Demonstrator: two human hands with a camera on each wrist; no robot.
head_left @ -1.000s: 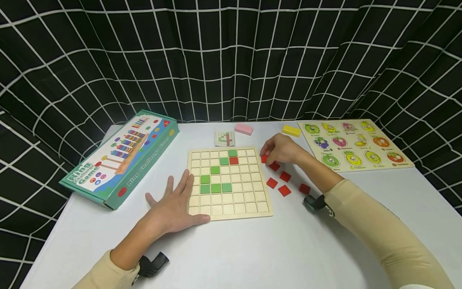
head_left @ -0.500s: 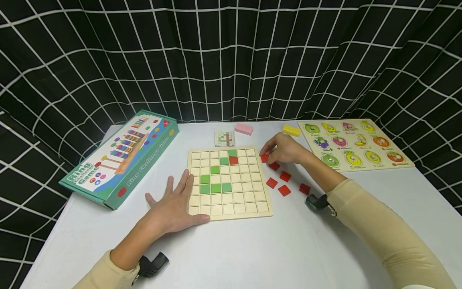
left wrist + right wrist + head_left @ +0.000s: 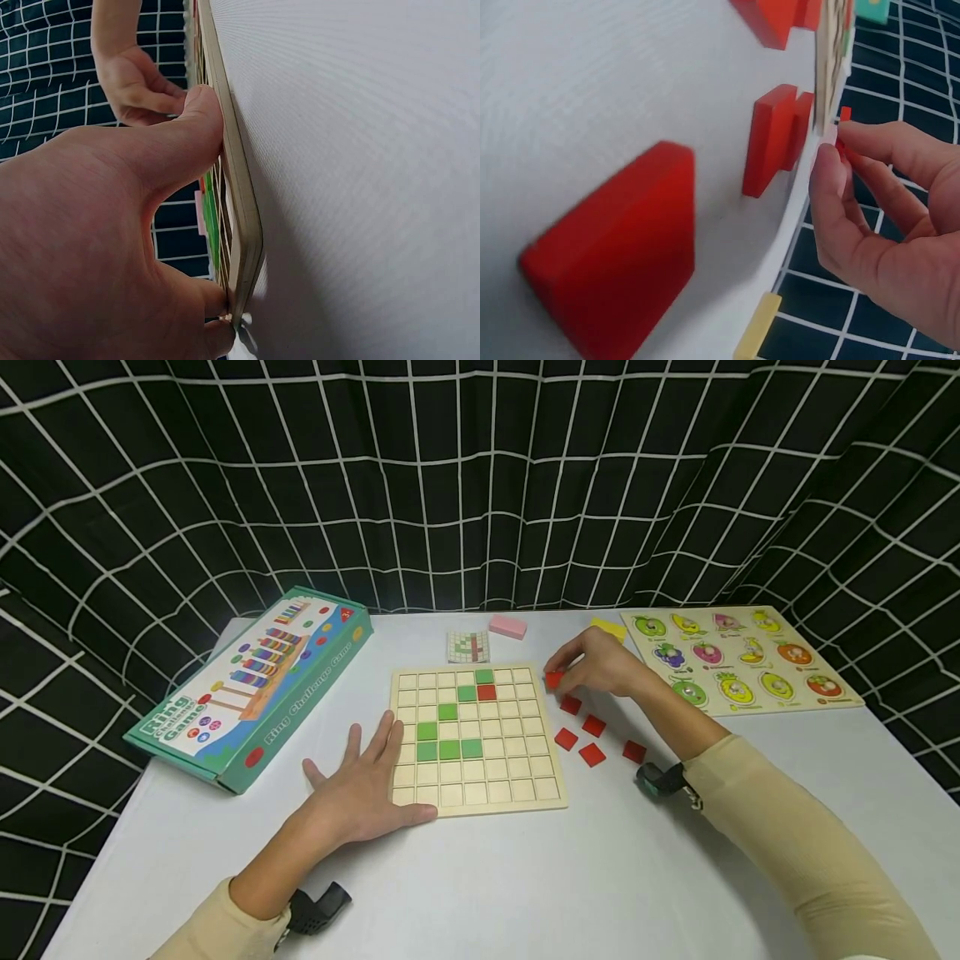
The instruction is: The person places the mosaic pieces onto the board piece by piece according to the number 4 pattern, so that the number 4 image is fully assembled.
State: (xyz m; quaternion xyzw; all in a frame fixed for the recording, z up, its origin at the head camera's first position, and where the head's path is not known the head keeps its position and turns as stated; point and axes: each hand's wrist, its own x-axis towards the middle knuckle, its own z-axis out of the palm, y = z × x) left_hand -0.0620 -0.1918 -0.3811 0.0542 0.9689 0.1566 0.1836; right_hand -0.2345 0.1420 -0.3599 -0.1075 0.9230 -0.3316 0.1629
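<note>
A square wooden grid board (image 3: 517, 768) lies flat, with several green tiles (image 3: 448, 749) and one red tile (image 3: 486, 692) in its cells. My left hand (image 3: 356, 793) rests at the board's near left corner, fingers spread along the left side. Its thumb (image 3: 201, 112) lies on the near edge in the left wrist view. Just beyond the board's far right corner, my right hand (image 3: 600, 662) pinches a red square tile (image 3: 553, 680) between thumb and fingers. Only a sliver of that tile shows in the right wrist view. Several loose red tiles (image 3: 593, 725) lie below this hand.
A small pattern card (image 3: 467, 647) and a pink block (image 3: 507, 627) sit behind the board. Behind my right hand is a yellow block (image 3: 609, 628), partly covered. A fruit puzzle board (image 3: 738, 660) lies at right, a green game box (image 3: 251, 685) at left.
My right hand has shifted slightly right and away from me, and the red tile at its fingertips has moved with it. The left hand keeps its place.
</note>
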